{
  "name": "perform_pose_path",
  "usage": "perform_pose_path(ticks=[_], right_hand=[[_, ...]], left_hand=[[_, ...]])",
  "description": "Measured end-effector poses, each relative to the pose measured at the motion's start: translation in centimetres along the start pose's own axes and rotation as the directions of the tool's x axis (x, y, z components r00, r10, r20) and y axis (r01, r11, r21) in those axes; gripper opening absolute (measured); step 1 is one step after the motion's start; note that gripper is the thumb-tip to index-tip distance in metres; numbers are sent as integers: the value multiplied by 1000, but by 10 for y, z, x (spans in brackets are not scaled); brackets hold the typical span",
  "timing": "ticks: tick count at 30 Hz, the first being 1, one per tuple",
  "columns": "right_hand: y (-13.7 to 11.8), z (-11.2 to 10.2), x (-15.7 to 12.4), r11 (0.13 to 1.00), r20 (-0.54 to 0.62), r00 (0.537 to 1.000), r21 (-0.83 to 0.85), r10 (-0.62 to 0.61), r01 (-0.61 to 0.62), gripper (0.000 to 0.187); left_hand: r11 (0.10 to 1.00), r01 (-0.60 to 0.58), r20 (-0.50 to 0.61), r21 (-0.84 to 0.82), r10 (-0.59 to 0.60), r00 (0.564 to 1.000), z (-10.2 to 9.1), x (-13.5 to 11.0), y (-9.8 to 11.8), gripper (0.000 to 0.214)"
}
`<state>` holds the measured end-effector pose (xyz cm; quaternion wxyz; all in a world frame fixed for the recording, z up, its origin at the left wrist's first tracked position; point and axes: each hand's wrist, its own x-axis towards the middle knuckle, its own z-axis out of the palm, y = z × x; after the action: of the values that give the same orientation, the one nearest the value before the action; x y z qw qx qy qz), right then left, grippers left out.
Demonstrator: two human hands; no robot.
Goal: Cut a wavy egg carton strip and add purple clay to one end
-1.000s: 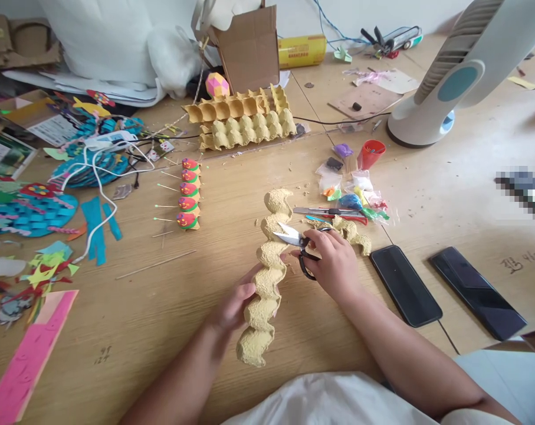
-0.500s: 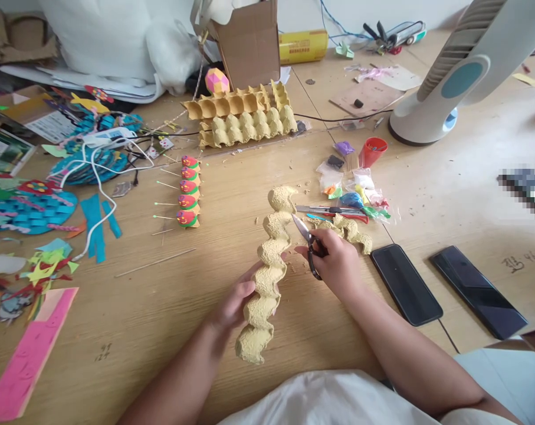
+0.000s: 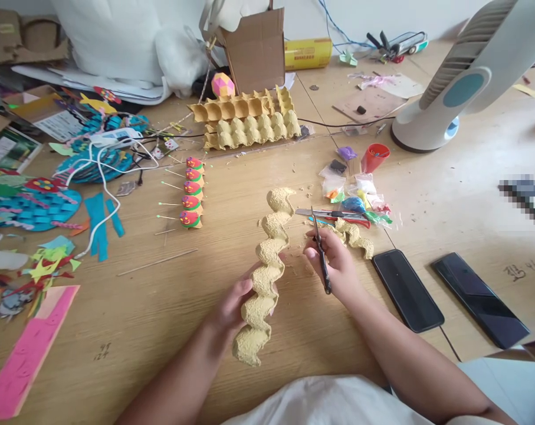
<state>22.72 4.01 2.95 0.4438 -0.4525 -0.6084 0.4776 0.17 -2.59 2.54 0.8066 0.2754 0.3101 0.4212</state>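
Fingers of the left hand [image 3: 232, 304] are clamped on a pale yellow egg-carton strip [image 3: 266, 278], the thumb against its left edge and fingertips showing along its right edge. The strip has six bumps facing up and is held above the wooden table [image 3: 161, 324], running from near to far with its far end leaning right. Fingers of the right hand [image 3: 339, 268] are closed around dark-handled scissors [image 3: 322, 262], seen nearly edge-on, with their tips pointing to the far side. The scissors are to the right of the strip and apart from it; whether their blades are fully together I cannot tell.

Just beyond the right hand lie a wavy carton offcut [image 3: 359, 241] and a utility knife [image 3: 338, 215], with small crumbs scattered nearby. Farther off are small plastic bags of coloured material [image 3: 354, 204] and a red cup [image 3: 376, 157]. Two dark phones [image 3: 409, 290] [image 3: 479, 300] lie to the right of the right forearm.

Left of the strip, well apart from it, five red-and-green painted pieces [image 3: 191, 203] stand in a row from near to far. Beyond them, toward the far side, sit more egg cartons [image 3: 258, 131], and a white fan [image 3: 444, 106] stands at the far right.
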Motion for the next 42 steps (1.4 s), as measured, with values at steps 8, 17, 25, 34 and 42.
perform_pose_path(ticks=[8,17,25,34,42], right_hand=[[-9,5,1,939,-91,992,341,87,-51,45],[1,9,3,887,-134,976,453,172,-94,39],[0,10,5,847,-133,972,523,192,-96,44],[-2,1,4,965,-116,983,236,144,-114,37],[-6,13,-6,919,148,971,323,189,-228,46]], left_hand=[[997,53,8,50,-53,999,-2,2,-7,67],[982,44,54,185,-55,997,1,3,-9,58],[969,38,95,242,-63,993,3,5,-7,59],[995,-98,-66,26,99,993,4,3,-1,73],[965,-198,-127,174,221,967,6,12,-5,52]])
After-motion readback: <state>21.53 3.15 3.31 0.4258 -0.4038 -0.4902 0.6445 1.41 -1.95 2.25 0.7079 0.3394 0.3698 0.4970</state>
